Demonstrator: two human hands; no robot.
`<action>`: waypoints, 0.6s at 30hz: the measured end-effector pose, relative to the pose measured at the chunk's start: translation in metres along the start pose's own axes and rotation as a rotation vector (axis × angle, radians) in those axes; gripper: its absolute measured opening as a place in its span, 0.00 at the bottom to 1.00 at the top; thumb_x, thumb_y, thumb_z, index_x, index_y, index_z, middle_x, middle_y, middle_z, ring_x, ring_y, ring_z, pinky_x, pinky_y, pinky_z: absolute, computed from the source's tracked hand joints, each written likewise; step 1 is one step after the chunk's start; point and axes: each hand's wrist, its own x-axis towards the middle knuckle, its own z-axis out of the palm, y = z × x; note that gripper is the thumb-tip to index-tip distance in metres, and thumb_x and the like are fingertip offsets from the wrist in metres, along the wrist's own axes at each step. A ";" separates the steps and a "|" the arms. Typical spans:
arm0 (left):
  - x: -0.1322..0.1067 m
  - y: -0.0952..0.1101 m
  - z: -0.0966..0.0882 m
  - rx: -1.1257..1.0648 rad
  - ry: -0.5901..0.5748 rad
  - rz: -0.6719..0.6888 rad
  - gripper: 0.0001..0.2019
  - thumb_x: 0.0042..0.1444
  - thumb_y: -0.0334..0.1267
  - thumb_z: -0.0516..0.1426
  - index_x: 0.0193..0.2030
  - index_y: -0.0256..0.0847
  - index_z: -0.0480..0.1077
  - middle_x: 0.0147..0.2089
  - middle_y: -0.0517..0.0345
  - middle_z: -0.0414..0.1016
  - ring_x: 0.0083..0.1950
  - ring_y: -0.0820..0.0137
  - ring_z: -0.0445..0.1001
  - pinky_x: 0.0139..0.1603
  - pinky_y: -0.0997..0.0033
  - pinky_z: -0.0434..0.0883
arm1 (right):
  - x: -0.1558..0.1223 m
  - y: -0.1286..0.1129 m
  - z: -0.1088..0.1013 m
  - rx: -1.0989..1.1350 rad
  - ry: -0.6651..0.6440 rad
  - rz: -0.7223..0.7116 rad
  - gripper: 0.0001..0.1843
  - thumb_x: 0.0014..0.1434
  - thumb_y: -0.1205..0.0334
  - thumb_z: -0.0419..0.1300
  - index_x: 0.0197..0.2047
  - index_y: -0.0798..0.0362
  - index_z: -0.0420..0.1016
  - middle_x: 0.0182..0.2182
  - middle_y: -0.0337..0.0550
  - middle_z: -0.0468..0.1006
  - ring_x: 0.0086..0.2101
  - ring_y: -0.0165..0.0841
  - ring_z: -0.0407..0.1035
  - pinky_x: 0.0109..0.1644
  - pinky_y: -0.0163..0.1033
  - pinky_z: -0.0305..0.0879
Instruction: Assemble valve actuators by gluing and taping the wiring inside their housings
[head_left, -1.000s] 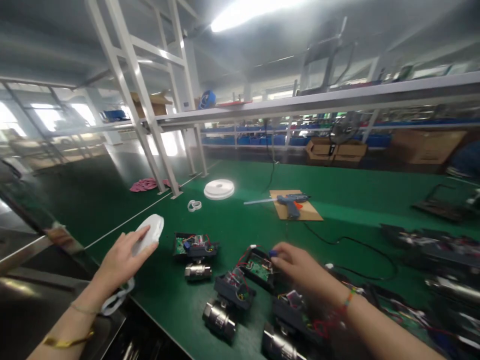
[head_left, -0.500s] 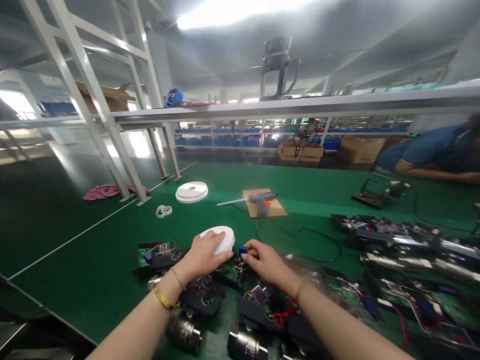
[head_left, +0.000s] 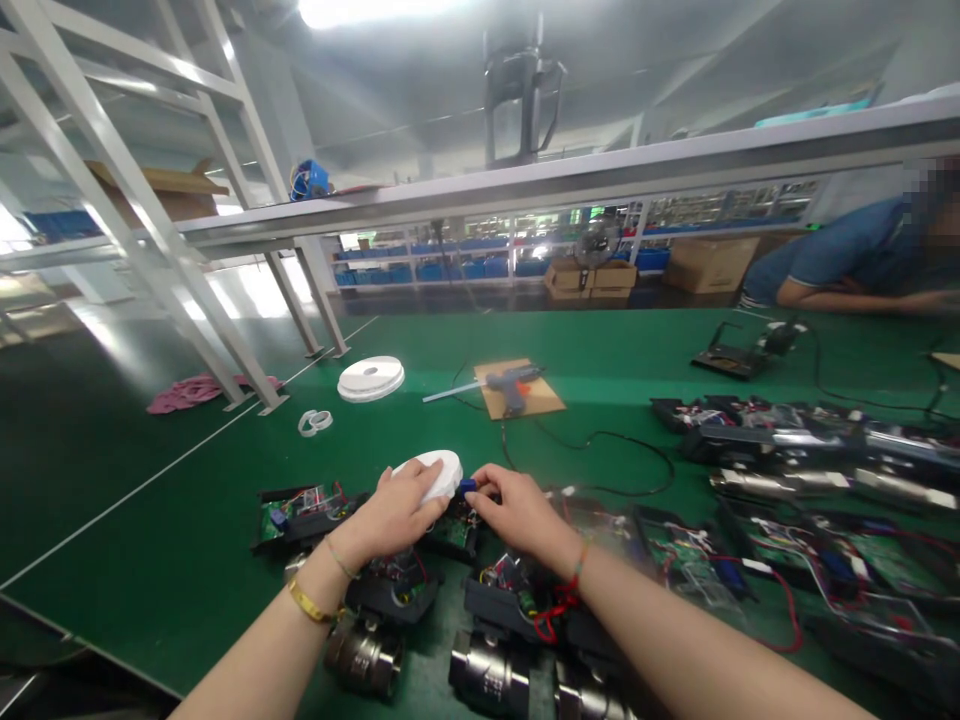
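My left hand (head_left: 401,508) is closed over a white tape roll (head_left: 444,476), fingers across its top and thumb at its near edge. To its right, my right hand (head_left: 517,508) pinches a small blue block-shaped part (head_left: 468,486) between thumb and fingertips. The blue part is close to the roll's right edge; whether they touch I cannot tell. Beneath both hands lies an open black housing with a green circuit board (head_left: 454,536), partly hidden. More wired housings (head_left: 394,590) with metal valve bodies (head_left: 491,672) lie nearer to me.
A glue gun (head_left: 513,388) rests on a tan board (head_left: 551,400), its cord curving right. Another white roll (head_left: 370,378) and small white rings (head_left: 315,423) lie left. Several wired assemblies (head_left: 780,490) fill the right side. A person (head_left: 832,255) leans at the far right.
The blue part has come closer to the roll's right edge in my right hand. My left hand keeps its hold on the roll. The whole view has shifted and tilted slightly.
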 end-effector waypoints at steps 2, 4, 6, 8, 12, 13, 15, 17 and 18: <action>0.000 0.002 0.001 0.008 0.005 -0.001 0.28 0.67 0.44 0.45 0.72 0.42 0.55 0.64 0.41 0.67 0.63 0.52 0.67 0.65 0.46 0.61 | 0.000 0.000 0.000 -0.008 0.001 0.000 0.02 0.61 0.66 0.62 0.38 0.51 0.76 0.32 0.39 0.84 0.33 0.34 0.77 0.36 0.34 0.64; 0.000 0.003 0.003 0.015 0.010 0.001 0.28 0.67 0.43 0.45 0.72 0.41 0.55 0.64 0.40 0.67 0.64 0.52 0.67 0.66 0.45 0.60 | 0.000 0.000 0.001 -0.019 0.003 -0.002 0.02 0.61 0.66 0.62 0.38 0.51 0.76 0.32 0.38 0.84 0.33 0.34 0.76 0.35 0.34 0.64; 0.001 0.004 0.004 0.021 0.010 0.006 0.28 0.67 0.43 0.45 0.72 0.39 0.54 0.63 0.39 0.67 0.63 0.52 0.67 0.66 0.46 0.60 | 0.000 0.000 0.001 -0.032 0.005 -0.004 0.02 0.61 0.66 0.62 0.38 0.51 0.76 0.31 0.38 0.84 0.33 0.34 0.76 0.35 0.34 0.63; 0.002 0.005 0.005 0.027 0.012 0.012 0.29 0.67 0.43 0.45 0.73 0.38 0.54 0.63 0.38 0.67 0.63 0.52 0.67 0.66 0.45 0.60 | 0.000 -0.001 0.001 -0.046 0.006 -0.004 0.02 0.61 0.66 0.62 0.39 0.51 0.76 0.32 0.39 0.84 0.33 0.34 0.77 0.36 0.34 0.63; 0.003 0.005 0.006 0.040 0.021 0.020 0.28 0.67 0.43 0.45 0.72 0.39 0.55 0.61 0.39 0.69 0.62 0.52 0.68 0.64 0.45 0.62 | -0.001 -0.002 0.000 -0.069 0.008 -0.009 0.02 0.62 0.66 0.61 0.39 0.51 0.76 0.33 0.40 0.84 0.35 0.35 0.77 0.37 0.35 0.63; 0.004 0.005 0.006 0.043 0.022 0.022 0.27 0.67 0.43 0.46 0.71 0.40 0.55 0.60 0.40 0.69 0.61 0.52 0.68 0.64 0.46 0.63 | -0.001 -0.003 0.000 -0.076 0.010 -0.011 0.02 0.62 0.66 0.61 0.39 0.51 0.76 0.33 0.40 0.84 0.35 0.35 0.78 0.37 0.35 0.63; 0.004 0.006 0.006 0.049 0.023 0.026 0.27 0.66 0.42 0.46 0.71 0.41 0.56 0.59 0.40 0.69 0.61 0.52 0.69 0.64 0.47 0.63 | -0.002 -0.003 0.000 -0.090 0.013 -0.014 0.02 0.62 0.65 0.61 0.39 0.51 0.76 0.33 0.39 0.84 0.36 0.36 0.78 0.37 0.35 0.63; 0.005 0.006 0.005 0.052 0.025 0.030 0.26 0.66 0.42 0.46 0.70 0.41 0.57 0.59 0.40 0.69 0.61 0.52 0.69 0.63 0.47 0.64 | -0.002 -0.003 0.000 -0.103 0.016 -0.015 0.02 0.63 0.66 0.61 0.38 0.51 0.75 0.33 0.39 0.84 0.36 0.36 0.78 0.38 0.35 0.63; 0.005 0.007 0.005 0.053 0.026 0.031 0.26 0.66 0.42 0.46 0.70 0.41 0.57 0.59 0.40 0.69 0.61 0.52 0.69 0.63 0.47 0.64 | -0.002 -0.003 0.000 -0.109 0.016 -0.015 0.02 0.63 0.66 0.61 0.38 0.51 0.75 0.33 0.39 0.84 0.36 0.36 0.78 0.38 0.35 0.63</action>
